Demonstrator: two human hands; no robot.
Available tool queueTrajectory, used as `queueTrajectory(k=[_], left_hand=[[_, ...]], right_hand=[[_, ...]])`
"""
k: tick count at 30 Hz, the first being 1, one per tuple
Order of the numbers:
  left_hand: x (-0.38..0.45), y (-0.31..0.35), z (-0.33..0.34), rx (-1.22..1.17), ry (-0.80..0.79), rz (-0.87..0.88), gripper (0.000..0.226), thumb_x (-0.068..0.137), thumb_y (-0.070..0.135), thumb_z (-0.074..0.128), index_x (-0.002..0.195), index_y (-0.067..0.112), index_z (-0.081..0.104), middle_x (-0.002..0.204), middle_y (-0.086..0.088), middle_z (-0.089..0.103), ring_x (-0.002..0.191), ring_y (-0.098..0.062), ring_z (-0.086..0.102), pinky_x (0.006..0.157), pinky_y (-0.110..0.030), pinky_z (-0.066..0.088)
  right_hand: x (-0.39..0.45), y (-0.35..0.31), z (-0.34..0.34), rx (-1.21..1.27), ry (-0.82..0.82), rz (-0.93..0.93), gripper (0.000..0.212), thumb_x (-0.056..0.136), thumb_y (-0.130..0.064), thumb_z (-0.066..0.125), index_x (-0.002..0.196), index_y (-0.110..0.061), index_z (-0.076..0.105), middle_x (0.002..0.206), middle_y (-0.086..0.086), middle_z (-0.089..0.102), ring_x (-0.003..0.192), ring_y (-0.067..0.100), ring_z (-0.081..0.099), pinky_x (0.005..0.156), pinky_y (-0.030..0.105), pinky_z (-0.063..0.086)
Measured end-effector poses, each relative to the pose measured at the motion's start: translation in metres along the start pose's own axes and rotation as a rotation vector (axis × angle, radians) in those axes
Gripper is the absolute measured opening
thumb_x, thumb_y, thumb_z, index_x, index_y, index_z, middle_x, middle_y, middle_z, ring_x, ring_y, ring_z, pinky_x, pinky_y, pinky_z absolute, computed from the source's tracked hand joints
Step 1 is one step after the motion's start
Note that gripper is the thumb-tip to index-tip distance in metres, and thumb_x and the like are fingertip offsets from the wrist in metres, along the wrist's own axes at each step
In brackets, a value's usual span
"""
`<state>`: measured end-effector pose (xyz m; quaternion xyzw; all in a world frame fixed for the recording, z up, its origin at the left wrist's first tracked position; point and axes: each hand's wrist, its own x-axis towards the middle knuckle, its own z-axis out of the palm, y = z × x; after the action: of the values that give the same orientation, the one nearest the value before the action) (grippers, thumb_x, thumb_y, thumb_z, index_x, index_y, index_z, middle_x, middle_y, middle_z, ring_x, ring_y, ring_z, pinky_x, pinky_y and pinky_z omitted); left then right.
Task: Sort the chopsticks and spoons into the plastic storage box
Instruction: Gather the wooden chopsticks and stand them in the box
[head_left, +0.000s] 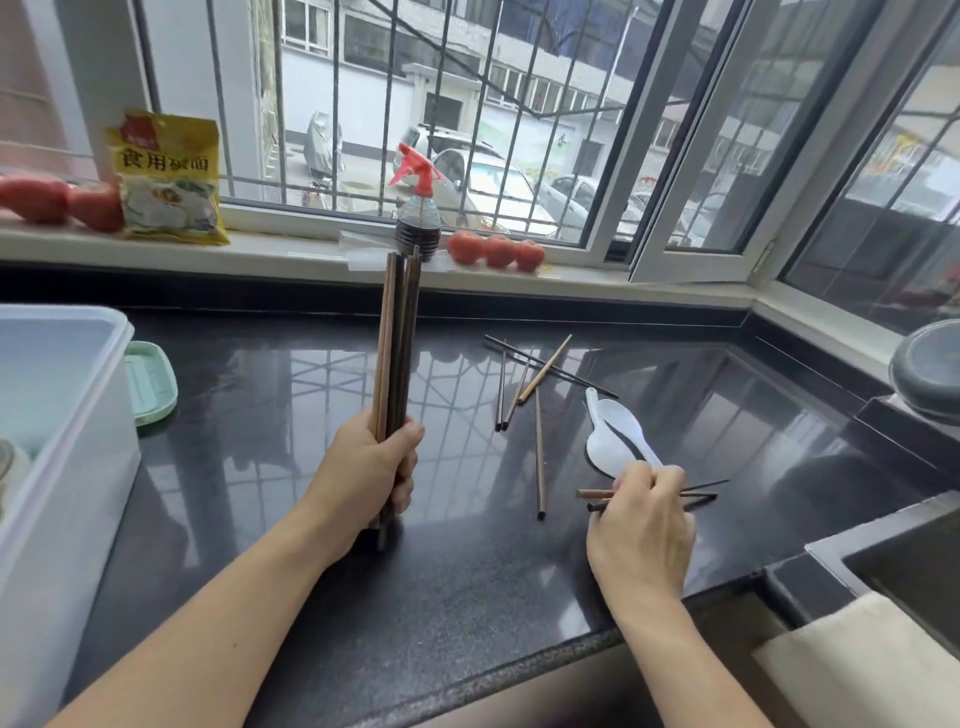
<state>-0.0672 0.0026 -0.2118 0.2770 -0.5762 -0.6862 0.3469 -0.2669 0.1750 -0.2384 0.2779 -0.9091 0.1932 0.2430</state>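
Chopstick sort, both hands loaded.
Left hand (370, 467) grips upright chopstick bundle (397, 338) standing on bench (311, 597); right hand (641, 525) pinches two chopsticks (698, 500) beside white spoons (613, 434). Storage box (67, 447) far left.

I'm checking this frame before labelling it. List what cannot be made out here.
- Plastic storage box: head view, cut off by the left edge; its contents are only a blur behind the translucent wall.
- Chopsticks under the right hand: their middles are hidden by the fingers, so the count is unclear.
- Bundle of chopsticks in the left hand: they overlap, count unclear.
- White spoons: stacked, number uncertain.
- Sink: cut off by the right edge.
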Motion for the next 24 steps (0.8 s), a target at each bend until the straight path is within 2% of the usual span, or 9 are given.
queueTrajectory(k=[3, 6, 9, 11, 13, 16, 20, 22, 24], left_hand=[[-0.004, 0.003, 0.003, -0.065, -0.064, -0.066, 0.016, 0.104, 0.014, 0.056, 0.092, 0.012, 0.046, 0.064, -0.006, 0.048, 0.045, -0.021, 0.039, 0.047, -0.03, 0.035], [-0.007, 0.005, 0.007, -0.13, -0.103, -0.144, 0.017, 0.103, 0.014, 0.057, 0.089, 0.011, 0.047, 0.069, -0.006, 0.051, 0.047, -0.018, 0.042, 0.045, -0.028, 0.035], [-0.011, 0.007, 0.011, -0.239, -0.163, -0.231, 0.014, 0.101, 0.016, 0.059, 0.091, 0.009, 0.052, 0.074, -0.005, 0.051, 0.05, -0.015, 0.045, 0.042, -0.025, 0.035], [-0.016, 0.006, 0.018, -0.33, -0.205, -0.286, 0.014, 0.099, 0.021, 0.062, 0.096, 0.008, 0.058, 0.075, -0.005, 0.052, 0.053, -0.014, 0.046, 0.041, -0.023, 0.036], [-0.02, 0.005, 0.026, -0.364, -0.206, -0.315, 0.022, 0.097, 0.032, 0.063, 0.099, 0.01, 0.064, 0.075, -0.004, 0.054, 0.056, -0.014, 0.047, 0.045, -0.024, 0.037], [-0.022, 0.007, 0.026, -0.378, -0.147, -0.355, 0.026, 0.098, 0.036, 0.063, 0.104, 0.012, 0.071, 0.078, -0.003, 0.061, 0.062, -0.016, 0.058, 0.055, -0.027, 0.043], [-0.018, 0.012, 0.017, -0.479, -0.154, -0.346, 0.017, 0.094, 0.033, 0.067, 0.093, 0.016, 0.071, 0.08, -0.003, 0.063, 0.073, -0.019, 0.063, 0.069, -0.032, 0.047], [-0.016, 0.014, 0.015, -0.484, -0.13, -0.252, 0.017, 0.096, 0.031, 0.067, 0.093, 0.014, 0.067, 0.081, -0.005, 0.063, 0.076, -0.021, 0.064, 0.071, -0.035, 0.052], [-0.014, 0.019, 0.009, -0.371, -0.011, -0.048, 0.017, 0.1, 0.027, 0.063, 0.093, 0.012, 0.068, 0.081, -0.012, 0.064, 0.075, -0.03, 0.064, 0.068, -0.041, 0.053]], right_hand=[[-0.001, 0.002, -0.006, 0.235, 0.204, 0.044, 0.026, 0.074, 0.009, 0.058, 0.092, -0.01, 0.057, 0.099, 0.014, 0.044, 0.072, 0.039, 0.054, 0.068, 0.05, 0.051], [-0.009, -0.01, -0.008, 0.508, 0.278, -0.201, 0.028, 0.08, 0.009, 0.05, 0.099, -0.004, 0.065, 0.094, 0.009, 0.045, 0.075, 0.029, 0.057, 0.068, 0.048, 0.056], [-0.028, -0.041, -0.01, 0.58, 0.194, -0.557, 0.033, 0.088, -0.003, 0.066, 0.121, -0.007, 0.069, 0.102, 0.005, 0.046, 0.082, 0.022, 0.056, 0.07, 0.035, 0.053], [-0.036, -0.062, -0.009, 0.605, 0.14, -0.736, 0.031, 0.094, -0.01, 0.065, 0.125, -0.009, 0.068, 0.108, 0.007, 0.049, 0.088, 0.02, 0.06, 0.072, 0.033, 0.054], [-0.039, -0.074, -0.008, 0.617, 0.067, -0.854, 0.035, 0.094, -0.009, 0.063, 0.129, -0.008, 0.064, 0.115, 0.009, 0.052, 0.1, 0.021, 0.064, 0.078, 0.036, 0.058], [-0.036, -0.08, -0.008, 0.643, -0.048, -0.893, 0.044, 0.089, 0.0, 0.058, 0.133, -0.002, 0.061, 0.128, 0.014, 0.054, 0.121, 0.027, 0.06, 0.09, 0.04, 0.056], [-0.036, -0.089, -0.012, 0.722, -0.154, -0.922, 0.058, 0.088, 0.009, 0.041, 0.145, 0.002, 0.048, 0.151, 0.014, 0.046, 0.146, 0.024, 0.038, 0.112, 0.041, 0.043], [-0.034, -0.09, -0.014, 0.701, -0.198, -0.946, 0.068, 0.085, 0.01, 0.04, 0.152, -0.003, 0.039, 0.16, 0.011, 0.035, 0.152, 0.023, 0.027, 0.118, 0.044, 0.036], [-0.033, -0.089, -0.014, 0.684, -0.21, -0.921, 0.079, 0.081, 0.013, 0.043, 0.156, -0.01, 0.032, 0.165, 0.007, 0.026, 0.154, 0.023, 0.021, 0.121, 0.045, 0.031]])
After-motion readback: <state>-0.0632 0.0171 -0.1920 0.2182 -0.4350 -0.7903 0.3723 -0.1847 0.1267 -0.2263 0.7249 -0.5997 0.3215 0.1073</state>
